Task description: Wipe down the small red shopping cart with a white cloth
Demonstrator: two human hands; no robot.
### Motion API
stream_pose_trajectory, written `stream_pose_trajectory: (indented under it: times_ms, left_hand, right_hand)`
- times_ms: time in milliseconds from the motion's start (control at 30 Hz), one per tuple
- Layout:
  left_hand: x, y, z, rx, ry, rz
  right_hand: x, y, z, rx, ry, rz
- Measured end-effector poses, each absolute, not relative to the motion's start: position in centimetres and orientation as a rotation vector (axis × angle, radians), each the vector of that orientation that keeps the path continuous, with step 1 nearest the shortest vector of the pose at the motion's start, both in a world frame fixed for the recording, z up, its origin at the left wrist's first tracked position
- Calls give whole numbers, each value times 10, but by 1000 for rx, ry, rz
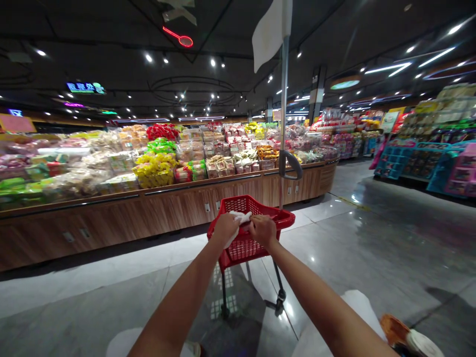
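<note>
Inspection of the hands found your left hand (225, 229) closed over a white cloth (241, 217), pressing it against the near rim of the red plastic shopping cart (245, 249), with a fold hanging below that hand. Your right hand (263, 230) was curled over the same rim, just beside the cloth. Its fingers were bent down and together; whether they pinched any cloth could not be determined.

The cart stood directly ahead of you on the polished stone floor (334, 258). A metal pole (284, 114) rose at its far right, carrying a white flag (269, 29) and a grey loop handle (292, 164). Far left ran a wood-panelled display counter (167, 210) piled with packaged foods (156, 171). Far right stood teal racks (394, 161).
</note>
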State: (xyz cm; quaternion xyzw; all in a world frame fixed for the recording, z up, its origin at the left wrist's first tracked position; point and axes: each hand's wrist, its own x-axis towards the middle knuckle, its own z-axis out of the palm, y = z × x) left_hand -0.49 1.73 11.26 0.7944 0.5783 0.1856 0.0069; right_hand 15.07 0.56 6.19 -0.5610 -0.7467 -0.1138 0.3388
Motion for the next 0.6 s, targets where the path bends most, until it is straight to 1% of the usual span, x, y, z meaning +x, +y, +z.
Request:
stream_pose_trajectory:
  times_ms: [100, 233, 367, 500, 600]
  left_hand:
    - [-37, 18, 113, 2526, 1854, 491]
    - [-58, -13, 93, 2452, 1977, 705]
    - [-40, -39, 75, 2479, 1947, 817]
    - [-29, -22, 85, 2511, 1760, 765]
    - [-39, 5, 100, 2453, 1754, 654]
  right_hand:
    - [158, 8, 61, -1431, -1942, -249]
    - [163, 10, 59, -1413, -1907, -214]
    - [163, 11, 55, -1394, -1883, -225]
    - [168, 13, 54, -1374, -1898, -229]
    - [177, 12, 55, -1312, -1923, -203]
